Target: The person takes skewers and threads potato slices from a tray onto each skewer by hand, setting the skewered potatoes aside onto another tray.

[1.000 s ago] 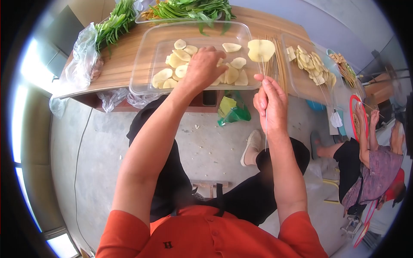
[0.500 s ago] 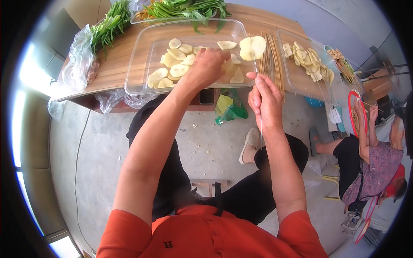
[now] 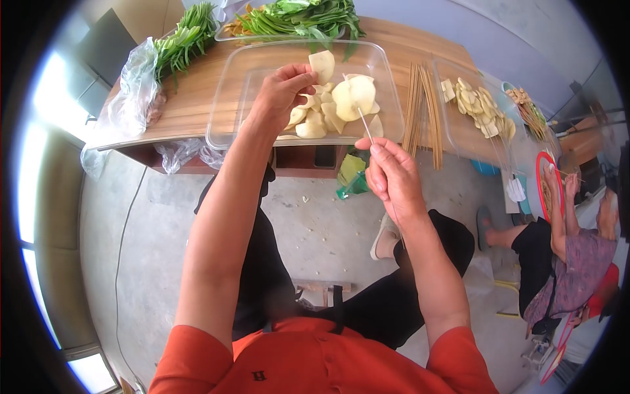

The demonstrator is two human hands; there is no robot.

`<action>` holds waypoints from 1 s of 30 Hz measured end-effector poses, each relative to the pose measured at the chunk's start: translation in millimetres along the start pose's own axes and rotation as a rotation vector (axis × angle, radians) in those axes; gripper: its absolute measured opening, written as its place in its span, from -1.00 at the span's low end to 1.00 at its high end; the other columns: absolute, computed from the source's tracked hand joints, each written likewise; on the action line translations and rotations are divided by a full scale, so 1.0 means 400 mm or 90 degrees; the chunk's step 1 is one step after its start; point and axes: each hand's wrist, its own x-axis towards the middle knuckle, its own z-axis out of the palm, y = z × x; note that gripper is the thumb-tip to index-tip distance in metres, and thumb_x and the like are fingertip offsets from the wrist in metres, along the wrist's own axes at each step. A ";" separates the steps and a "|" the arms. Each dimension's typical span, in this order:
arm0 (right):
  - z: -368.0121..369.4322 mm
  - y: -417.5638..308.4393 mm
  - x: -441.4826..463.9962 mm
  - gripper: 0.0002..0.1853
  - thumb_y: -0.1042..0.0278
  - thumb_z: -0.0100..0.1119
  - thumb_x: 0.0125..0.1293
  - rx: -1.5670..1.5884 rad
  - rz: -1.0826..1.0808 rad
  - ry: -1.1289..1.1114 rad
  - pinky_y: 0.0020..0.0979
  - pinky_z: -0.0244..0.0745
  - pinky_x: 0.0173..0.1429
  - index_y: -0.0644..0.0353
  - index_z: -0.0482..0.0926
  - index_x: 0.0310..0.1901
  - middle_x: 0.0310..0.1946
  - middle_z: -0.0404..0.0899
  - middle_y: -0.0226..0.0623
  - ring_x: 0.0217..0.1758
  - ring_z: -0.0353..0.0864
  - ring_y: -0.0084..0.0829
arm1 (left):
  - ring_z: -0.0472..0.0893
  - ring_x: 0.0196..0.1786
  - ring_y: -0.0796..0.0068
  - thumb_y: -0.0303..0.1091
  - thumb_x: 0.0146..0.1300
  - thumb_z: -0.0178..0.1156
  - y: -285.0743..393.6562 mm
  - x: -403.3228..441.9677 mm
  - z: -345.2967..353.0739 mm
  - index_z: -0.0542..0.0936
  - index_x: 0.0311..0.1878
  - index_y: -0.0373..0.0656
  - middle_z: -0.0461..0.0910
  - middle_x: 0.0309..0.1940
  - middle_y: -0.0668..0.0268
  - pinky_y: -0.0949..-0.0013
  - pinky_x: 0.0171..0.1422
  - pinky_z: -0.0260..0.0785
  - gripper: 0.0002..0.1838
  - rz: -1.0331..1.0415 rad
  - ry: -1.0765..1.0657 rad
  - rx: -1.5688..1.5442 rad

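Between the thumb and fingers of my left hand (image 3: pixel 287 92) is a pale potato slice (image 3: pixel 322 66), raised above the clear plastic tray (image 3: pixel 226 108). My right hand (image 3: pixel 394 172) grips a thin skewer (image 3: pixel 365 125), which points up and away from me. Potato slices (image 3: pixel 354 96) are threaded on its far end, over the tray's right side. Below my hands, a heap of loose potato slices (image 3: pixel 311 125) lies in the tray, partly hidden by the left hand and the skewered slices.
Bare bamboo skewers (image 3: pixel 423 115) lie right of the tray. Beyond them, another clear tray (image 3: pixel 453 125) holds skewered slices. Green leafy vegetables (image 3: pixel 298 20) are at the back, with a plastic bag (image 3: pixel 134 92) at left. A co-worker (image 3: pixel 567 262) sits at right by a red-rimmed basket (image 3: pixel 540 177).
My left hand has come up from the tray with a potato slice. The skewer has shifted left and lower over the tray. The loose slices now lie heaped together.
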 end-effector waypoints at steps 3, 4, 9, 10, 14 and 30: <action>0.017 0.005 -0.001 -0.73 0.27 -0.06 0.51 -0.007 0.024 -0.028 -0.65 0.01 -0.65 0.28 0.55 -0.04 -0.74 0.23 -0.58 -0.74 0.07 -0.76 | 0.56 -0.33 0.64 -0.41 0.28 0.28 0.003 -0.009 -0.003 0.59 -0.18 -0.13 0.61 -0.31 0.42 0.57 -0.31 0.34 -0.90 0.000 -0.010 -0.068; 0.020 0.006 0.001 -0.73 0.27 -0.06 0.51 -0.008 0.025 -0.031 -0.65 0.01 -0.65 0.28 0.55 -0.04 -0.74 0.23 -0.58 -0.74 0.07 -0.76 | 0.57 -0.36 0.62 -0.44 0.25 0.30 0.005 -0.013 -0.003 0.59 -0.21 -0.15 0.61 -0.33 0.39 0.55 -0.34 0.36 -0.91 0.004 -0.016 -0.103; 0.030 0.009 0.007 -0.73 0.27 -0.05 0.51 0.013 0.045 -0.041 -0.65 0.00 -0.65 0.29 0.54 -0.03 -0.75 0.22 -0.58 -0.74 0.06 -0.75 | 0.59 -0.27 0.62 -0.40 0.33 0.23 0.008 -0.026 0.000 0.57 -0.14 -0.12 0.61 -0.27 0.43 0.51 -0.20 0.44 -0.91 0.019 -0.028 -0.052; 0.032 0.008 0.008 -0.73 0.27 -0.05 0.51 0.012 0.046 -0.043 -0.65 0.00 -0.65 0.29 0.54 -0.03 -0.75 0.22 -0.58 -0.74 0.06 -0.75 | 0.60 -0.25 0.61 -0.40 0.33 0.23 0.009 -0.028 0.001 0.57 -0.13 -0.12 0.62 -0.26 0.42 0.50 -0.16 0.47 -0.91 0.018 -0.019 -0.037; 0.034 0.011 0.013 -0.73 0.28 -0.05 0.50 0.030 0.047 -0.037 -0.65 -0.01 -0.64 0.32 0.53 -0.03 -0.76 0.21 -0.58 -0.75 0.05 -0.75 | 0.61 -0.23 0.60 -0.39 0.34 0.22 0.008 -0.026 -0.011 0.56 -0.13 -0.12 0.62 -0.25 0.42 0.48 -0.12 0.49 -0.91 0.019 -0.026 -0.031; 0.035 0.015 0.012 -0.73 0.30 -0.06 0.51 0.042 0.035 -0.037 -0.66 -0.02 -0.67 0.32 0.53 -0.02 -0.76 0.21 -0.59 -0.76 0.05 -0.75 | 0.63 -0.29 0.64 -0.36 0.34 0.23 0.022 -0.045 0.006 0.56 -0.16 -0.10 0.62 -0.29 0.43 0.47 -0.16 0.55 -0.92 0.023 -0.009 -0.002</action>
